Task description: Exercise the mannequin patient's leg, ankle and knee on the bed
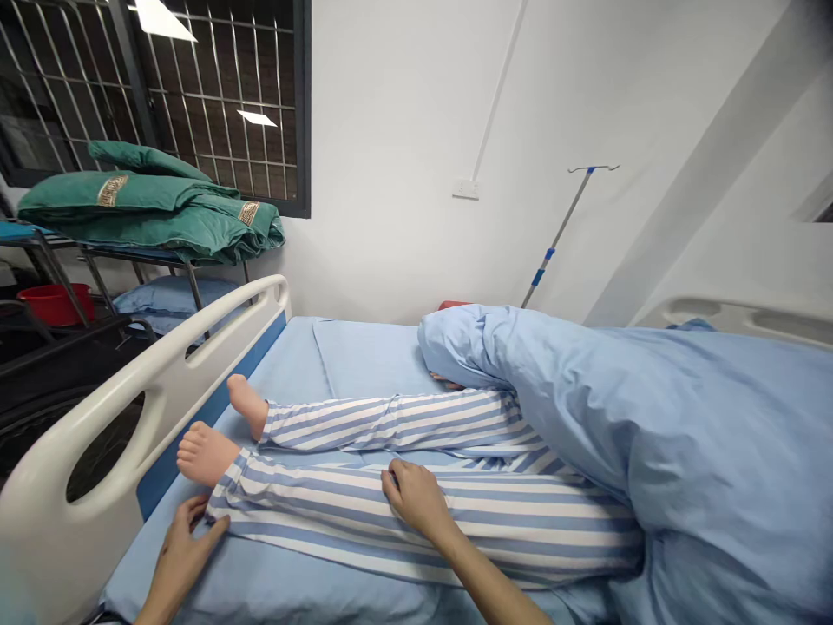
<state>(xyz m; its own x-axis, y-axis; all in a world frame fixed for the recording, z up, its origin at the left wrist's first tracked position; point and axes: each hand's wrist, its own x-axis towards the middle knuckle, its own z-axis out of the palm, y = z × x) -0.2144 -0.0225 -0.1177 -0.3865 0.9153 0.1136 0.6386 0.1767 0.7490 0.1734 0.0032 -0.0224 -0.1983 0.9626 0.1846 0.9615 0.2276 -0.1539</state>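
Note:
Two legs in blue-and-white striped pyjama trousers (423, 512) lie across a blue bed sheet (273, 582), with bare feet (208, 453) that look like a manikin's. A pale blue quilt (716, 451) hides the body above the knees. My right hand (416, 496) lies over the nearer trouser leg, its fingers closed on the cloth at the shin. My left hand (184, 547) is at the lower left with its fingers apart. Its fingertips are at the cuff of that trouser leg, just below the nearer foot.
A white bed rail (130, 382) runs along the left side of the bed. Beyond it stand a metal rack with folded green quilts (149, 208), a red basin (55, 304) and a blue pillow (173, 297). A drip stand (560, 234) rises behind the bed, under a barred window (214, 87).

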